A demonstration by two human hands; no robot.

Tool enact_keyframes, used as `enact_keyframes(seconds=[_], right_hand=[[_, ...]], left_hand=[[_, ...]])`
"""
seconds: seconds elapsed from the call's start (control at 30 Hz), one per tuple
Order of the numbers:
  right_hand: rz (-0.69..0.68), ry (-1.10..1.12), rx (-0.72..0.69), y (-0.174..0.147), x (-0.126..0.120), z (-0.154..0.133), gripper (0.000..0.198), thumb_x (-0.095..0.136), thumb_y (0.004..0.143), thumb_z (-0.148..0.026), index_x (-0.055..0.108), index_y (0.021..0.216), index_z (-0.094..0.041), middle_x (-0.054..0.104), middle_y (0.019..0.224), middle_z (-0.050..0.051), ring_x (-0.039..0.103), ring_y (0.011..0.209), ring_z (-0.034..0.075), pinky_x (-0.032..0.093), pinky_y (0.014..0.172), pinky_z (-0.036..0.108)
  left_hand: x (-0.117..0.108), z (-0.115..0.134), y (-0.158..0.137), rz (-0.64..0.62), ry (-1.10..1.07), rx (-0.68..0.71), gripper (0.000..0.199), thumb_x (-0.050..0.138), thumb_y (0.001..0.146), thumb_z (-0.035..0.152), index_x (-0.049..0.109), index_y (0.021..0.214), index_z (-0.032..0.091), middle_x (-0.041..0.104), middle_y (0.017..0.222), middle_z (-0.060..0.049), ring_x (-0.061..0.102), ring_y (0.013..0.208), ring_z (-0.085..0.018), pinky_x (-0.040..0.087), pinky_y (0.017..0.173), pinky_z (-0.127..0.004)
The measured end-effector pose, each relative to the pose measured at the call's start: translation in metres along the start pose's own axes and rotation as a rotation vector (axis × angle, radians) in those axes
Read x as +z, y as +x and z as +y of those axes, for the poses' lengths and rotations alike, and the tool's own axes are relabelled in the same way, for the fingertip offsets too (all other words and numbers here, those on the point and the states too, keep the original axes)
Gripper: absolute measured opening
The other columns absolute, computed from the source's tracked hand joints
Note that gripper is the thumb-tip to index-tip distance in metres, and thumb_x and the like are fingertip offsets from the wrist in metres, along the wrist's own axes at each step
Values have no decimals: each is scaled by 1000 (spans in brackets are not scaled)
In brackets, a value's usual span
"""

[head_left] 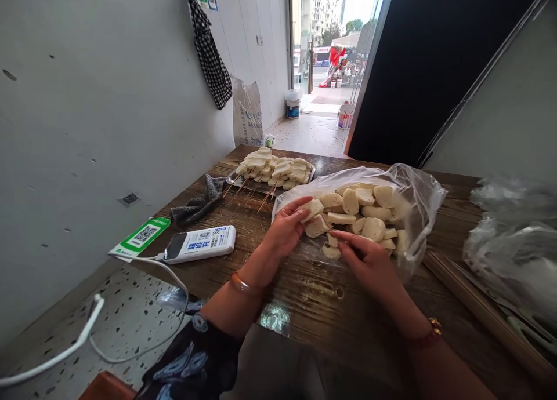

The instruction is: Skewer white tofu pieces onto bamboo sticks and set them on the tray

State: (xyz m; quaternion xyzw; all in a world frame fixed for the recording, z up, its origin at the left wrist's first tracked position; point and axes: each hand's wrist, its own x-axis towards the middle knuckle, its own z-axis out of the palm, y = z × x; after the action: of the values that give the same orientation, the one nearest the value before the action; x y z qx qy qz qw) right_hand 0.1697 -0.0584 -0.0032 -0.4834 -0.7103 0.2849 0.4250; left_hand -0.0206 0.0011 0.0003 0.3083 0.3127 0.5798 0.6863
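Observation:
My left hand (284,231) is closed on a pale slice of bread-like food (311,208), pinched between thumb and fingers. A second slice (317,226) sits just below it, against the fingers. Between the thumb and fingers of my right hand (369,264) is a thin wooden skewer (331,233), its far end at the lower slice. Whether the tip is inside cannot be made out. Behind both hands a clear plastic bag (420,194) lies open, with many loose slices (373,229) in it. Skewered slices (263,161) are piled on a metal tray (232,178) at the back.
On the wooden table (304,295), a dark cloth (198,203), a white device (204,243) with a cable and a green code card (145,235) lie left. Crumpled plastic bags (513,232) and a long brown bundle (470,301) are right. A wall (87,98) borders the left side.

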Motion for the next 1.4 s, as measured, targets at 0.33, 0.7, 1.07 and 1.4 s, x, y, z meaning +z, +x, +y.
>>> enact_keyframes(seconds=[0.33,0.7,1.07,1.4], right_hand=[[-26,-38,-60,-1,2,0,31,54,88,-26,73,113,-23,76,107,5,71,98,24,55,84,34],[-23,-41,-72,-3,3,3,31,54,89,-26,73,113,-25,76,105,5,71,97,24,56,83,35],[-27,-45,-85,-2,3,1,31,53,89,-24,73,113,-21,76,106,6,72,96,24,56,81,34],[-11,-98,-100,-2,3,1,31,52,89,-23,73,112,-17,76,103,8,73,92,23,57,76,32]], left_hand=[[4,1,-2,9,-9,-3,34,81,67,14,69,98,13,73,93,-6,67,82,-14,55,75,-26],[3,-1,-2,2,11,4,32,83,64,17,71,94,13,74,94,-6,68,82,-15,55,74,-26],[3,0,-1,14,41,12,31,82,65,17,72,94,13,74,93,-6,67,82,-15,54,76,-26],[10,0,-5,35,103,61,41,87,58,22,72,95,14,74,86,-4,66,76,-13,54,71,-24]])
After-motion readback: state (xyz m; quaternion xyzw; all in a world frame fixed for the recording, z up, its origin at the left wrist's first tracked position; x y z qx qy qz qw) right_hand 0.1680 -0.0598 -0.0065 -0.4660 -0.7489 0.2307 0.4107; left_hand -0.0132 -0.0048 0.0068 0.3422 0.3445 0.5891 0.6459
